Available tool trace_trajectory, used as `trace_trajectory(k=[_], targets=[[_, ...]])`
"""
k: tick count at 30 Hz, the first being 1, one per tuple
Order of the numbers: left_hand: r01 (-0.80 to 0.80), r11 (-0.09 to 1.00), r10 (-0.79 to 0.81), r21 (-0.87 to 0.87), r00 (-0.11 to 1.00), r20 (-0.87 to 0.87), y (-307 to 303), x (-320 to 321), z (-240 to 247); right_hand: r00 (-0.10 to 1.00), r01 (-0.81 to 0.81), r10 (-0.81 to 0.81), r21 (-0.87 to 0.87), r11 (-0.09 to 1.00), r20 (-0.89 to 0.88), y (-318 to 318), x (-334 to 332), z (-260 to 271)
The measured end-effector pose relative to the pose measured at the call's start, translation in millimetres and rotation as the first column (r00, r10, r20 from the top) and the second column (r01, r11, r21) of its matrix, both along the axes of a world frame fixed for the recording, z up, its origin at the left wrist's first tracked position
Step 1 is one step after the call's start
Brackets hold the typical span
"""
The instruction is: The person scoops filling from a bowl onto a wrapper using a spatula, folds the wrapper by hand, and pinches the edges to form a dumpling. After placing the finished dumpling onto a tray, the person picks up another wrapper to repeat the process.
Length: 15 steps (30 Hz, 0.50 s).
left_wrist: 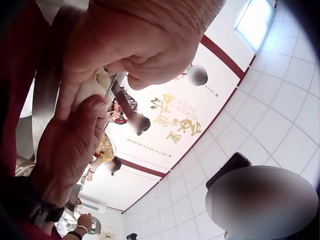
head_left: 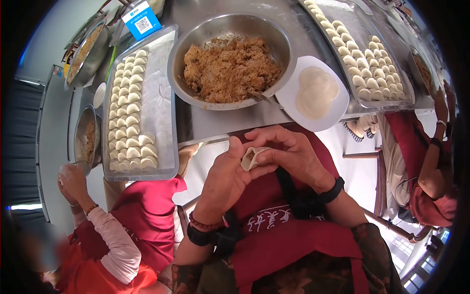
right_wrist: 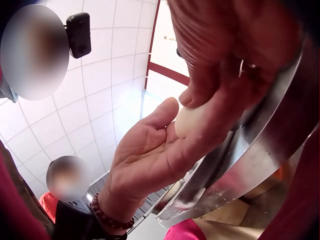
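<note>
A partly folded dumpling [head_left: 248, 159] is held between both hands in front of the red apron, with brown filling showing through its open end. My left hand [head_left: 221, 177] holds it from the left, fingers running beneath it and thumb raised beside it. From the other side my right hand [head_left: 299, 156] pinches the wrapper edge between thumb and fingers. In the left wrist view the pale dough [left_wrist: 89, 94] shows between the two hands. The right wrist view has the dumpling's smooth side [right_wrist: 190, 121] lying along the left fingers, its far part hidden by the right hand.
A steel bowl [head_left: 177, 88] of brown filling stands ahead, a utensil handle over its rim. Beside it sits a white plate [head_left: 313, 122] with round wrappers [head_left: 318, 93]. Trays of dumplings lie left [head_left: 167, 122] and right [head_left: 350, 19]. Other people work on both sides.
</note>
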<state>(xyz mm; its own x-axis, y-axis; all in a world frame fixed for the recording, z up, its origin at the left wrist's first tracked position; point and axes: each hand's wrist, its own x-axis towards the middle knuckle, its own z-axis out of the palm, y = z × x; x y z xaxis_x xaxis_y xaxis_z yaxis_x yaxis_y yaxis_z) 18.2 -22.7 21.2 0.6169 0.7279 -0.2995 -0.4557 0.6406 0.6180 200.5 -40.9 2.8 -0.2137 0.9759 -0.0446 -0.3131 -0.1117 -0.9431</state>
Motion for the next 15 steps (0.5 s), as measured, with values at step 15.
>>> trace_trajectory(k=[15], targets=[[-0.164, 0.922, 0.205, -0.351, 0.975, 0.085, 0.5, 13.0, -15.5, 0.957, 0.147, -0.19, 0.197, 0.969, 0.219, 1.2, -19.9, -5.1]])
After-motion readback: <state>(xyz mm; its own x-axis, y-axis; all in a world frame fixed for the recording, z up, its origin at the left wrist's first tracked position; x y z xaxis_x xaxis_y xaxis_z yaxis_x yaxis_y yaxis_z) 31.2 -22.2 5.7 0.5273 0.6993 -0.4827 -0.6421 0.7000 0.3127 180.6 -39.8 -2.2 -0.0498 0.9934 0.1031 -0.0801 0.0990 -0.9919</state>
